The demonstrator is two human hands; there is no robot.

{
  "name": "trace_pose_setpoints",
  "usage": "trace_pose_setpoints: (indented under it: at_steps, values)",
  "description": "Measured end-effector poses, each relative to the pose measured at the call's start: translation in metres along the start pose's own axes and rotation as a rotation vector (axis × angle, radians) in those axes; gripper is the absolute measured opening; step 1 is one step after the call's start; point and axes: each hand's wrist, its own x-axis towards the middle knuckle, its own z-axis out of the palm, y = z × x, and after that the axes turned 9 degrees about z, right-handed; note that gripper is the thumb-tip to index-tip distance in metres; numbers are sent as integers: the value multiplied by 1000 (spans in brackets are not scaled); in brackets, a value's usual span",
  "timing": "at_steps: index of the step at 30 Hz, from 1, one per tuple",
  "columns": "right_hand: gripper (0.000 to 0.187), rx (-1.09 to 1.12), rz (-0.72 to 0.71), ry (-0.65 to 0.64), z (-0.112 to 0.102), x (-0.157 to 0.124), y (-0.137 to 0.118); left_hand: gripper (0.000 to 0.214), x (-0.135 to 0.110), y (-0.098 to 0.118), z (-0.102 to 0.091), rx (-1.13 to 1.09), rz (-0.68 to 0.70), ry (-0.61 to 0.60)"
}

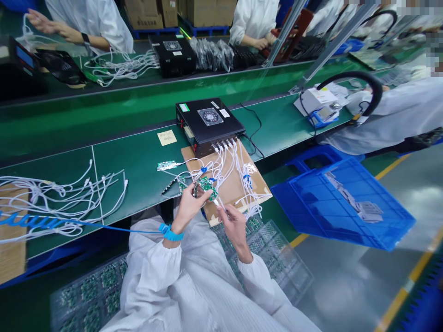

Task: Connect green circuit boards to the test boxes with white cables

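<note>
My left hand (188,205) is closed around a small green circuit board (206,186), held just above the near edge of the green bench. A blue strap (170,232) circles that wrist. My right hand (232,222) pinches a white cable plug (217,202) right beside the board. Both hands hover over a brown cardboard sheet (232,184) where several white cables (231,159) run from a black box (206,122). Another green board (166,165) lies on the bench, plugged into a cable.
Loose white cables (62,191) lie on the bench at left. Clear trays of circuit boards (277,258) sit by my lap. Blue crates (346,203) stand on the floor at right. Other people in white coats work beyond the green bench (138,157).
</note>
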Motion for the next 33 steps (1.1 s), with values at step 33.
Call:
trace_pose_setpoints:
  at_steps: [33]
  values:
    - [38,351,219,24,10,10,-8,39,0,-4,8,-56,46,35]
